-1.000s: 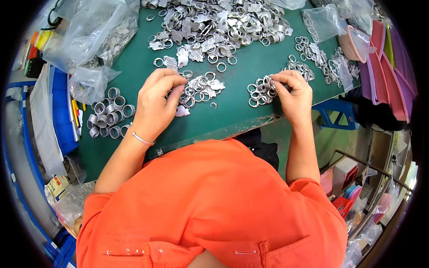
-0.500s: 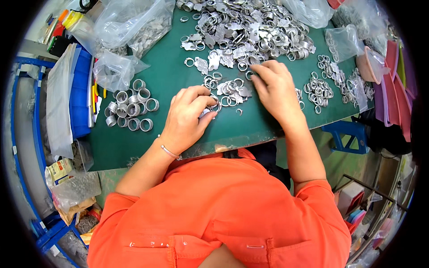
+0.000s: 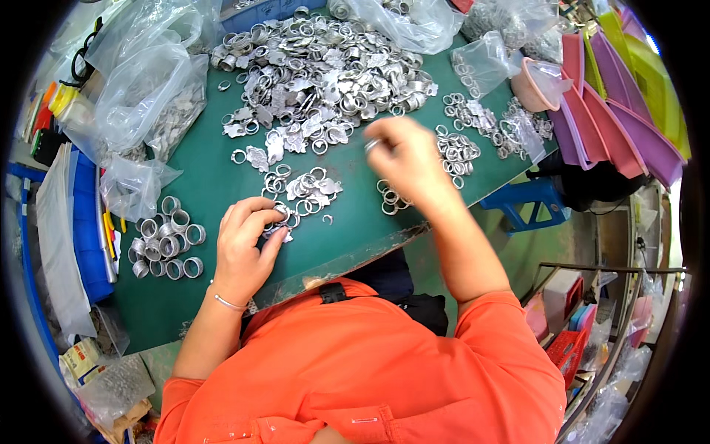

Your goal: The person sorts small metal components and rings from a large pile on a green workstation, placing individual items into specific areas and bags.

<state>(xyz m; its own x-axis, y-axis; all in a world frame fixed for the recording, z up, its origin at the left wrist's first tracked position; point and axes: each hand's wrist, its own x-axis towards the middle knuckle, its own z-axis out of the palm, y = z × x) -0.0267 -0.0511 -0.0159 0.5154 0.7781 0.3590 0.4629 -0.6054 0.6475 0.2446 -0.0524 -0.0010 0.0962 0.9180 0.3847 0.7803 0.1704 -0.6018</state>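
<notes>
My left hand (image 3: 244,240), a thin bracelet (image 3: 229,303) on its wrist, rests on the green table with fingers and thumb curled around metal rings (image 3: 281,213). Beside its fingertips lies a small heap of silver-grey rings (image 3: 314,185), with a broken ring piece (image 3: 328,218) just to the right. My right hand (image 3: 405,159), smeared by motion, is raised over the table with fingers closed; a small ring (image 3: 372,145) shows at its fingertips. Below that hand lies a group of thin rings (image 3: 392,198), partly hidden by the wrist.
A large pile of metal rings (image 3: 325,74) covers the far table. Wide ring bands (image 3: 166,240) cluster at left, near a plastic bag (image 3: 159,96) and blue tray (image 3: 92,229). More ring heaps (image 3: 458,152), a pink cup (image 3: 534,85) and a blue stool (image 3: 526,203) are right.
The view has shifted, so the table's things appear farther left. My right hand has moved right, away from the small heap, with a ring at its fingertips. My left hand stays by the heap.
</notes>
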